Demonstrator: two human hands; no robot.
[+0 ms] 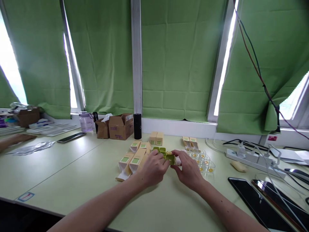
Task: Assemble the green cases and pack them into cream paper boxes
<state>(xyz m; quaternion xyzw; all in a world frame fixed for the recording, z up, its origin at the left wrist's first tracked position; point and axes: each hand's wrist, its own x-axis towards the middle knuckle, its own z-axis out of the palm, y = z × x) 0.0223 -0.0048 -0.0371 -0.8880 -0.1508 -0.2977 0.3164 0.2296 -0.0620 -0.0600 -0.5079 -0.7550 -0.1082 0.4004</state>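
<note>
My left hand [152, 168] and my right hand [188, 169] meet over the middle of the pale green table [72, 170]. Both pinch a small olive-green cap-like piece [170, 159] between their fingertips. More green pieces [159, 150] lie just behind it. To the left of my left hand lie several cream cartons with green labels [131, 160], open at their near ends. Two closed cartons [156, 138] stand behind. Right of my right hand is a row of small clear cups with yellow contents [203, 160].
Two more cartons [190, 142] lie further back. Brown cardboard boxes [120, 126], a black cylinder [137, 126] and a bottle [85, 121] stand by the windowsill. A power strip [251, 158] with cables and dark tablets [256, 201] fill the right. Another person's hand [20, 138] rests at far left.
</note>
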